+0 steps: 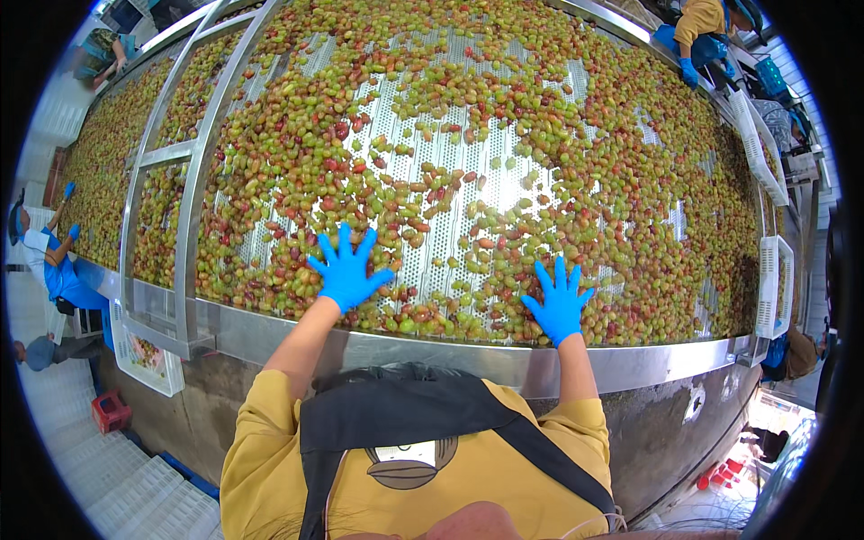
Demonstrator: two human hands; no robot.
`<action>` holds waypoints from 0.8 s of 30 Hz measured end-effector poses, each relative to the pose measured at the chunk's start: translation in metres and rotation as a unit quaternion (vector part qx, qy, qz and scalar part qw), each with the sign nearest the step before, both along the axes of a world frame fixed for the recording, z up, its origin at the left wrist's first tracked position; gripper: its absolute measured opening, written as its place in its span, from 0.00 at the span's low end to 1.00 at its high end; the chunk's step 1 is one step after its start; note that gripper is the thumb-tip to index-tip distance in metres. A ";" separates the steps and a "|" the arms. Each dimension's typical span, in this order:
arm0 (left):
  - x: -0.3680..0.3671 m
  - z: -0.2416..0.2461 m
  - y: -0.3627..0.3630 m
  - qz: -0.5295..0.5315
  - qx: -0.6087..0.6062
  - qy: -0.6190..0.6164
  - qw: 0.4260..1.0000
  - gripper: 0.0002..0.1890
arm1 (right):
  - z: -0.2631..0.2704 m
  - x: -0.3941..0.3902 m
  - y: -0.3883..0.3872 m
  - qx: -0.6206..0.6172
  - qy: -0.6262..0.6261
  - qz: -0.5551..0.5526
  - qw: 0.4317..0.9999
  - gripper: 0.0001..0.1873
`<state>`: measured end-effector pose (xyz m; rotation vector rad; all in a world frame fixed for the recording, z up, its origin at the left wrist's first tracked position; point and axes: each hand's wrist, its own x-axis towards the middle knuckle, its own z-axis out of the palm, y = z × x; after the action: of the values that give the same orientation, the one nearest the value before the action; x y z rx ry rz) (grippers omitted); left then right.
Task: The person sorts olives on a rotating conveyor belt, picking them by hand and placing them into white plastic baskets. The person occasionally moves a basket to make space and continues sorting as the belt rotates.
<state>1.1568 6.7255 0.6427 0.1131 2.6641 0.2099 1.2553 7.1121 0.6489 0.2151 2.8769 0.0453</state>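
Observation:
Small oval green-and-red fruits, jujubes by their look, are spread over a perforated metal conveyor bed. My left hand, in a blue glove, lies palm down on the fruits near the front edge with its fingers spread. To its right, my right hand wears a matching glove and rests over the fruits, fingers apart. Neither hand grips anything. Between and beyond them, bare strips of metal show through a thinner scatter of fruit. My palms hide what lies directly beneath.
A metal frame crosses the bed on the left. The steel rim runs before me. White crates hang at the left and right. Workers stand at the left and far right. A red stool stands on the floor.

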 end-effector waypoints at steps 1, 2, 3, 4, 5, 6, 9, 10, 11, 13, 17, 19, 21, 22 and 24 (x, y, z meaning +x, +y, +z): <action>0.010 0.007 0.009 -0.059 -0.009 -0.029 0.998 0.52 | 0.002 0.007 -0.002 -0.016 -0.006 0.011 1.000 0.39; 0.019 0.007 0.014 -0.099 -0.009 -0.036 0.994 0.57 | 0.005 0.012 -0.005 -0.033 -0.012 0.024 0.999 0.39; 0.026 0.006 0.016 -0.127 0.009 -0.032 0.991 0.59 | 0.009 0.015 -0.009 -0.047 -0.017 0.038 0.998 0.39; 0.027 0.011 0.022 -0.154 0.016 -0.029 0.988 0.55 | 0.013 0.019 -0.018 -0.068 0.024 0.063 0.995 0.36; 0.028 0.016 0.027 -0.179 0.022 -0.026 0.983 0.52 | 0.014 0.020 -0.026 -0.082 0.045 0.097 0.991 0.33; 0.029 0.014 0.028 -0.182 0.045 -0.007 0.982 0.49 | 0.015 0.016 -0.035 -0.097 0.068 0.134 0.984 0.29; 0.025 -0.008 0.025 -0.168 0.135 0.047 0.975 0.38 | 0.004 0.005 -0.063 -0.253 0.106 0.196 0.941 0.20; 0.022 -0.018 0.023 -0.144 0.184 0.064 0.970 0.34 | -0.003 0.001 -0.073 -0.321 0.112 0.208 0.917 0.16; 0.021 -0.028 0.019 -0.118 0.232 0.081 0.962 0.31 | -0.010 -0.002 -0.084 -0.326 0.125 0.217 0.912 0.14; 0.022 -0.027 0.018 -0.098 0.249 0.134 0.954 0.27 | -0.020 -0.008 -0.108 -0.336 0.148 0.233 0.901 0.10; 0.020 -0.044 -0.004 0.034 0.371 0.103 0.922 0.26 | -0.027 -0.026 -0.144 -0.319 0.089 0.221 0.917 0.08; 0.019 -0.035 -0.009 0.121 0.453 0.041 0.882 0.25 | -0.033 -0.033 -0.153 -0.261 0.028 0.229 0.937 0.07; 0.022 -0.035 -0.015 0.244 0.506 -0.035 0.826 0.24 | -0.034 -0.030 -0.155 -0.273 0.047 0.228 0.933 0.07; 0.027 -0.042 -0.020 0.261 0.549 -0.025 0.794 0.24 | -0.033 -0.029 -0.154 -0.268 0.057 0.243 0.930 0.07; 0.034 -0.047 -0.026 0.272 0.568 -0.007 0.776 0.27 | -0.032 -0.026 -0.150 -0.250 0.069 0.264 0.929 0.06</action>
<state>1.1904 6.6997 0.5958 -0.2918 2.0734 1.9432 1.2298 6.9620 0.6164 -0.6750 2.8705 -0.6152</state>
